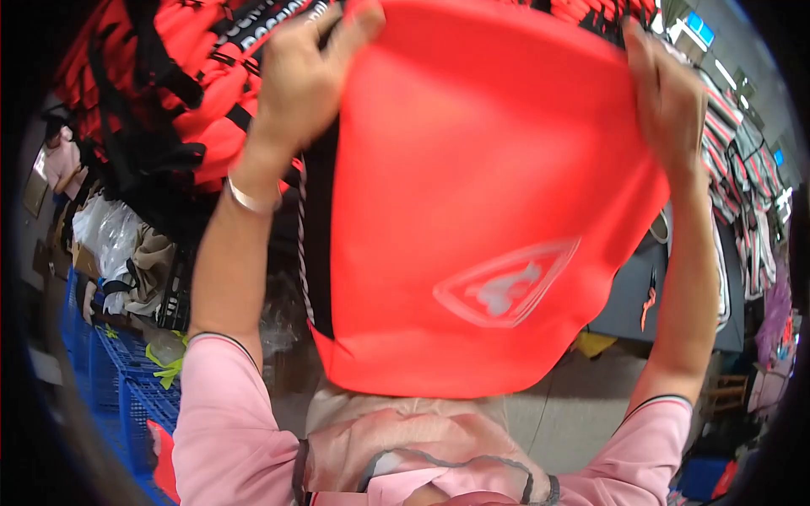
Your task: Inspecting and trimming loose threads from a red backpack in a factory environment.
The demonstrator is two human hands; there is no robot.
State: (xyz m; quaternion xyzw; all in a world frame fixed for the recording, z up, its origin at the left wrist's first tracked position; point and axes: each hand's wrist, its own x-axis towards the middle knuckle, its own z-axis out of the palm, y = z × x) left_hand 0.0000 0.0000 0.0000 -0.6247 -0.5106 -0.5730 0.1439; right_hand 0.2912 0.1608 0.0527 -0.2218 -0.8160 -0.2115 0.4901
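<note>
A large red bag (489,194), smooth and soft-looking, is held up in front of me. It has a black side strip (320,228) with a patterned cord along it and a pale triangular emblem low on its front. My left hand (308,80) is closed on the bag's upper left edge, slightly blurred. At the upper right edge, my right hand (666,101) grips the other side, with some of its fingers hidden behind the fabric. The lower end of the bag hangs close to my lap.
Behind my left arm lies a heap of red bags with black straps (202,118). Blue crates (126,371) stand at lower left, near clear plastic and cloth. Orange-handled snips (649,305) rest on a dark table (620,299) at right. A person (63,164) is at far left.
</note>
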